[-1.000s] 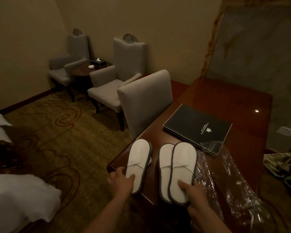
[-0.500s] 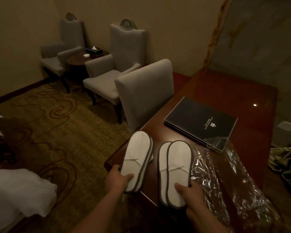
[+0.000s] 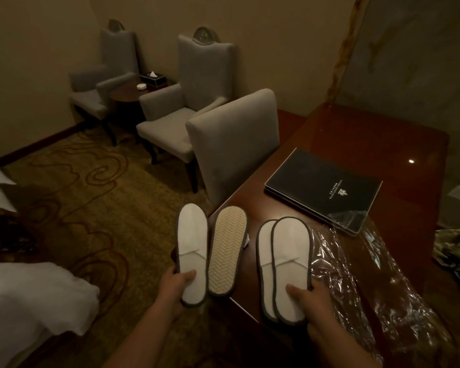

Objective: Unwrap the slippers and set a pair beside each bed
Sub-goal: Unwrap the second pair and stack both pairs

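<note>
At the worktop (image 3: 356,134) edge: both pairs unwrapped.
Left grip (image 3: 174,281): clamps left pair (image 3: 210,251) by the heels, one sole up, clear for carrying.
Right grip (image 3: 312,293): pinches stacked right pair (image 3: 284,266).
Beyond: plastic wrap (image 3: 356,274), bed (image 3: 24,301).

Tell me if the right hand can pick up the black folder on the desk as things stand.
Probably not yet. The right hand is already gripping a stacked slipper pair, so its grip is taken. The black folder lies uncovered farther back on the desk, one corner under clear wrap.
</note>
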